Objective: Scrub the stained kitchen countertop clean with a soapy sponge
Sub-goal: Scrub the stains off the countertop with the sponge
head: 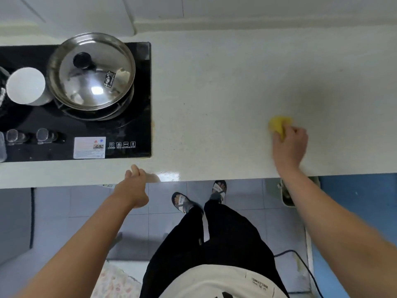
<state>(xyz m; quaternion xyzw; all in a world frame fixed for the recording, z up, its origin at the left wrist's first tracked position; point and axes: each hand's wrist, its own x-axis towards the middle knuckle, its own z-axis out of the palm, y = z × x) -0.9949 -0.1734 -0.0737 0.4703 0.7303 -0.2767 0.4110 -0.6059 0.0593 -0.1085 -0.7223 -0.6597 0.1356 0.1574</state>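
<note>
A pale speckled countertop (214, 93) fills the middle of the head view. My right hand (289, 145) grips a yellow sponge (278, 124) and holds it down on the counter at the right, a little in from the front edge. The sponge is blurred. My left hand (134, 181) rests at the counter's front edge, its fingers curled over the lip near the stove's front right corner. Small dark specks dot the counter surface.
A black glass stove (129, 125) lies at the left, carrying a steel pot with a lid (92, 72) and a white bowl (25, 86). The white wall runs along the back. Below the counter edge are a tiled floor, my feet and a black cable (300, 261).
</note>
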